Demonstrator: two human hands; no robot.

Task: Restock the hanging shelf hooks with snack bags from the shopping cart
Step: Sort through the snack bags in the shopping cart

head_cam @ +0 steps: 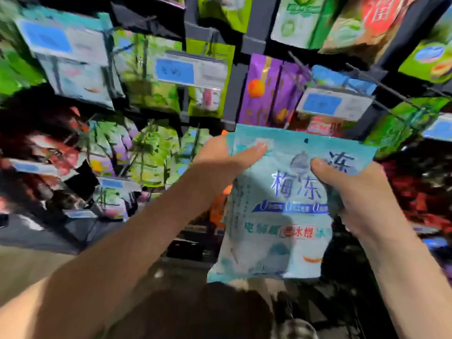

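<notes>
Gripping a pale blue snack bag from both sides, the two hands hold it up in front of the hanging display, as the head camera sees it. The left hand pinches the bag's upper left corner, thumb laid flat on the front. The right hand curls round the right edge, thumb pressed on the print near the top. Behind the right thumb a further blue edge with the same lettering peeks out. Whether it is a second bag or a fold, I cannot tell.

The bag hangs upright with its blue characters facing the camera. A small hang hole sits at the middle of its top edge, free of any hook. Just above that edge is a blue-and-white price tag, and a thin wire hook runs slantwise above the tag. Purple bags hang to the tag's left, and green bags hang further left behind another tag — much of the display is smeared by blur. Below the held bag the dark area is too blurred to read.
</notes>
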